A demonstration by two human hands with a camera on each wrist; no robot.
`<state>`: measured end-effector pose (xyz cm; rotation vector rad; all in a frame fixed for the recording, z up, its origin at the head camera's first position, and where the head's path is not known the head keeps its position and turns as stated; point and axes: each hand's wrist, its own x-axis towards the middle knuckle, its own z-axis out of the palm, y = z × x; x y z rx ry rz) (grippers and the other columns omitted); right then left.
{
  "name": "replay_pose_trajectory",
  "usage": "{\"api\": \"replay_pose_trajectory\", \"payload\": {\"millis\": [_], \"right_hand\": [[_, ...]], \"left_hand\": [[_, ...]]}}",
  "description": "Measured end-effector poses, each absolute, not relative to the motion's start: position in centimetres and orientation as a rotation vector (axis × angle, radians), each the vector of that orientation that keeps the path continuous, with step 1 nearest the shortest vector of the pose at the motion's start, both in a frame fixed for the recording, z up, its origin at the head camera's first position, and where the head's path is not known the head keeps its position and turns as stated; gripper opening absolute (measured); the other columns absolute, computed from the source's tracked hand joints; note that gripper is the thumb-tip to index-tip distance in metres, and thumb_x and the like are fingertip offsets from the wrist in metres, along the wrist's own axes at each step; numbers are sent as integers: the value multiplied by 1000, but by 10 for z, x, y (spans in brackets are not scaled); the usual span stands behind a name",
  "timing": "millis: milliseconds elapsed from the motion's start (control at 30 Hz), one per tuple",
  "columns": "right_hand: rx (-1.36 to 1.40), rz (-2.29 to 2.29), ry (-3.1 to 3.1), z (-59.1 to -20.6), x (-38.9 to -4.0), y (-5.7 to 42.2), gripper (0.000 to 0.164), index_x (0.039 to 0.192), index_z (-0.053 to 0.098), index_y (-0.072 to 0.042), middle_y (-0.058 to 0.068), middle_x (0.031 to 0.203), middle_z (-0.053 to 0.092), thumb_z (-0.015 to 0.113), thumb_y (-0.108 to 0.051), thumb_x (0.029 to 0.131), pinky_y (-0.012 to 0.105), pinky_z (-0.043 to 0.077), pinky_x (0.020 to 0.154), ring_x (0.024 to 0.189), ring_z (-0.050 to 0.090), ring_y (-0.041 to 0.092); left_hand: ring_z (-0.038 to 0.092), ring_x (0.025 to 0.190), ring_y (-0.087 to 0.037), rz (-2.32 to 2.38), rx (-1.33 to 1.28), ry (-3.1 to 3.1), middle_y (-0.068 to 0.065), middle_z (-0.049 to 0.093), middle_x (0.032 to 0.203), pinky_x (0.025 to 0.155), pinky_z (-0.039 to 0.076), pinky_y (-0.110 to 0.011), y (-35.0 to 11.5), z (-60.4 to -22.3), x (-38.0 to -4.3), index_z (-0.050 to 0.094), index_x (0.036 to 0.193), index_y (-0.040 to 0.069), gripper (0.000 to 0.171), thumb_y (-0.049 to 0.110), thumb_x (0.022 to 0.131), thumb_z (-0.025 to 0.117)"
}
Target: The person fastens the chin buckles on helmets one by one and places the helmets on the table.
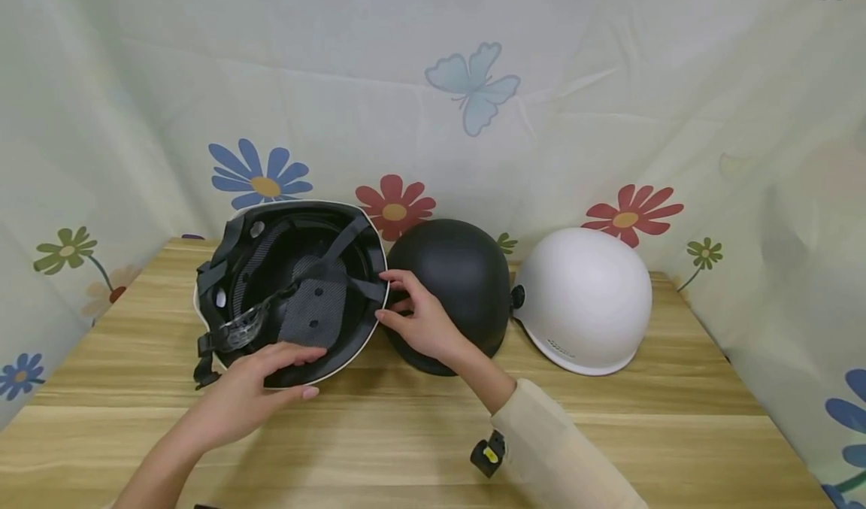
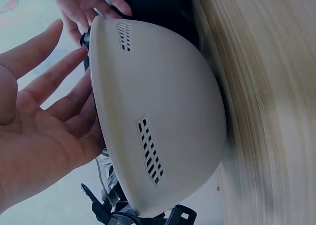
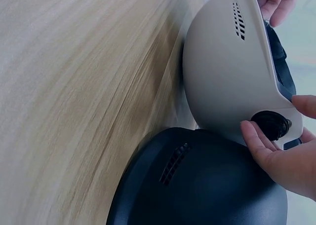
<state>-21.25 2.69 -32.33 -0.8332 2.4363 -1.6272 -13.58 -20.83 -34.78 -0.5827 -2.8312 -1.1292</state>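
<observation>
On the left of the table, a white helmet lies upside down, its black lining, straps and a clear plastic piece showing. My left hand reaches over its near rim with extended fingers; the thumb stays outside, apart from the shell. In the left wrist view, those fingers touch the rim beside the vented white shell. My right hand grips the right edge between thumb and fingers. The right wrist view has its fingertips at a round black dial and the thumb at the rim.
A black helmet stands dome up right behind my right hand, close to the upturned one. Farther right is a second white helmet, also dome up. Flower-printed cloth hangs behind and beside the wooden table.
</observation>
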Motion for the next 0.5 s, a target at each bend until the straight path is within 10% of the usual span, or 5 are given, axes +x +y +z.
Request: {"api": "replay_pose_trajectory", "payload": {"millis": [500], "right_hand": [[-803,-1646,2425,-337,-220,28,45,125,43,2,23,119,49,60,6,83,26,50,73,88,60,35]], "left_hand": [[53,106,-19,-1097,-610,-2832,5,60,112,85,45,-44,-210,-346,-131,62,117,16,44,38,79,68]]}}
